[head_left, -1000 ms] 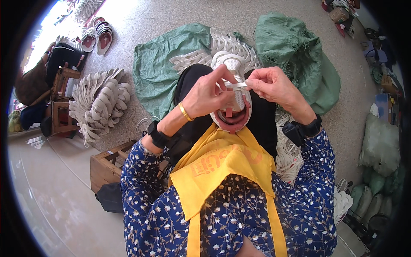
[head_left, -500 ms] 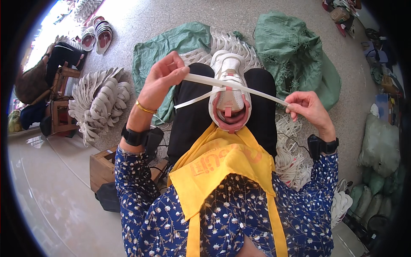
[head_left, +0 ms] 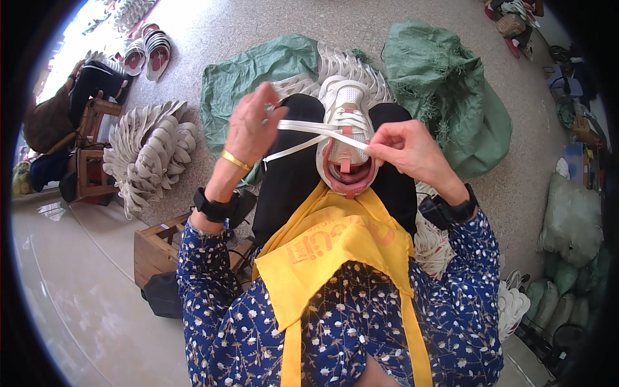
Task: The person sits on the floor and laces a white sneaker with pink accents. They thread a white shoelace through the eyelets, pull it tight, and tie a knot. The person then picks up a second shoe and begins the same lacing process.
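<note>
Dial centred on the white-and-pink shoe (head_left: 346, 155), which sits at the lap's edge between the black-trousered knees (head_left: 277, 184), toe to twelve, collar to six against the yellow apron (head_left: 335, 251); wedged there, I'd judge, to leave both hands for the white lace (head_left: 332, 131). Right hand (head_left: 405, 149), at three, pinches lace between thumb and forefinger, seemingly for tension. Left hand (head_left: 253, 121), ten o'clock, blurred where a lace loop meets it; cannot tell whether gripped. Loose tail toward nine. Green sack (head_left: 445, 84) at one, stacked pale shoe parts (head_left: 151, 155) at nine.

floor: crumpled green sack (head_left: 445, 90) | wooden box (head_left: 155, 263), lower left | pale bag (head_left: 572, 219), far right
</note>
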{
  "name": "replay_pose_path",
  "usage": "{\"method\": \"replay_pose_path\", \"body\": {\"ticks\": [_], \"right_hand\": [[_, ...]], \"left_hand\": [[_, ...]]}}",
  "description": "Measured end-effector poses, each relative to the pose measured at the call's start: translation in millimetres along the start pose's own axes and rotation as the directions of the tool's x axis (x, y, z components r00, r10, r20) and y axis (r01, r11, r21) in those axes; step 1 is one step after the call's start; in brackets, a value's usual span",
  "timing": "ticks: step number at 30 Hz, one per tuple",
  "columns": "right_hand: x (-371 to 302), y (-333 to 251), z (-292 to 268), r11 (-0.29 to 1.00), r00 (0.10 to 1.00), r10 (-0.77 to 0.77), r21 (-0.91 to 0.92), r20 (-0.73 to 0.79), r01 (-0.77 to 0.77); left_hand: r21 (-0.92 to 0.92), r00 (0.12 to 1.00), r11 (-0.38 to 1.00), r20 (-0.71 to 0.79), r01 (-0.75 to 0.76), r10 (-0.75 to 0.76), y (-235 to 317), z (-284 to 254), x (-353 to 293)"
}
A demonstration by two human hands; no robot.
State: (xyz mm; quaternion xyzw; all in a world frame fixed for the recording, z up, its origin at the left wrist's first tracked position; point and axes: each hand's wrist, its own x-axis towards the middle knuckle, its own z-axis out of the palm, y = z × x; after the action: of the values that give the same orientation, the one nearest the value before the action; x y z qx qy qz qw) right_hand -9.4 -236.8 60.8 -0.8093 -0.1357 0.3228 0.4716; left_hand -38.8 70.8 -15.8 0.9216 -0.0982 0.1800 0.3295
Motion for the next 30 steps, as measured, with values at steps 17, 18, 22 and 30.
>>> {"method": "replay_pose_path", "body": {"ticks": [17,18,22,30], "right_hand": [[3,11,25,0.805,0.886,-0.458,-0.39,0.071,0.447],[2,14,29,0.754,0.85,-0.52,-0.423,0.083,0.502],[12,22,40,0.51,0.7,-0.695,-0.574,0.163,0.641],[8,29,36,0.492,0.578,-0.816,-0.507,0.015,0.708]], "left_hand": [[-0.474,0.891,0.802,0.428,0.362,-0.149,58,27,-3],[-0.458,0.886,0.803,0.43,0.381,-0.174,58,28,-4],[-0.476,0.887,0.782,0.413,0.403,-0.206,58,38,-9],[-0.439,0.915,0.818,0.322,0.372,-0.243,66,48,-10]]}}
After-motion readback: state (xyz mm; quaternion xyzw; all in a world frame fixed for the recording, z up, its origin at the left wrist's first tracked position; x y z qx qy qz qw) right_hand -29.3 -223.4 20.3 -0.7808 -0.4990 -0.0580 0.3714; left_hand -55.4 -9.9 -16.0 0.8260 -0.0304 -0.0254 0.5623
